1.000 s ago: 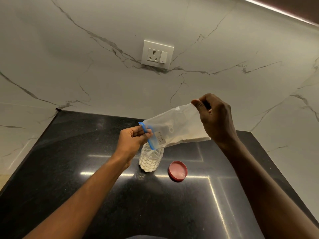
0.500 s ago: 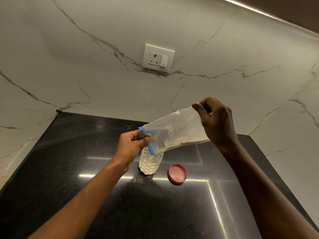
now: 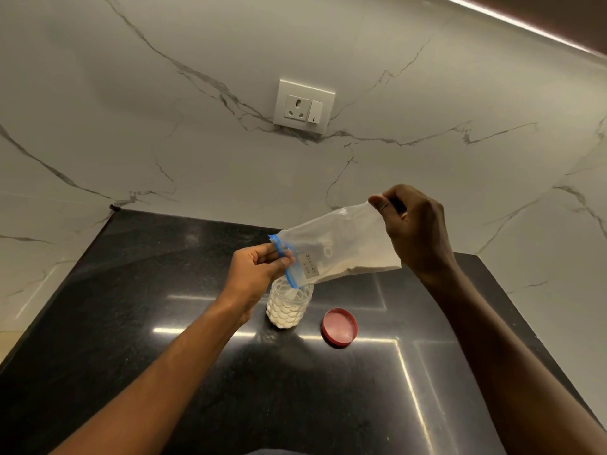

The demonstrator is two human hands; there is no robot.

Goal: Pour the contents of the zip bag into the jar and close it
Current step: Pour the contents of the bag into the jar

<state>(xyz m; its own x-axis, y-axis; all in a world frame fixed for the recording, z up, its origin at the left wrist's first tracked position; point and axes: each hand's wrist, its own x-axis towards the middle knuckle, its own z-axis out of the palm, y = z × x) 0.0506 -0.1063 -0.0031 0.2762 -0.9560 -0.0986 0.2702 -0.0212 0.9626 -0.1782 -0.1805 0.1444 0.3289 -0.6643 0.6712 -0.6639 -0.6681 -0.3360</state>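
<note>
A clear zip bag [image 3: 341, 247] with a blue zip strip is held tilted, mouth down, over a small clear patterned jar [image 3: 288, 307]. The jar stands upright on the black counter [image 3: 138, 323] and is mostly full of white grains. My left hand [image 3: 256, 270] pinches the bag's blue mouth edge just above the jar's opening. My right hand [image 3: 414, 228] pinches the bag's raised bottom corner, higher and to the right. A thin band of white grains lies along the bag's lower edge. The red lid [image 3: 340, 327] lies open side up on the counter, right of the jar.
A marble wall rises behind the counter, with a white socket and switch plate [image 3: 304, 106] above the jar. The counter's left edge [image 3: 49, 303] meets the marble on a slant, and marble also borders its right side.
Both hands and the bag hold almost the same pose. The bag's raised end has dropped slightly, and the whole scene sits a little lower in view as the camera shifts.
</note>
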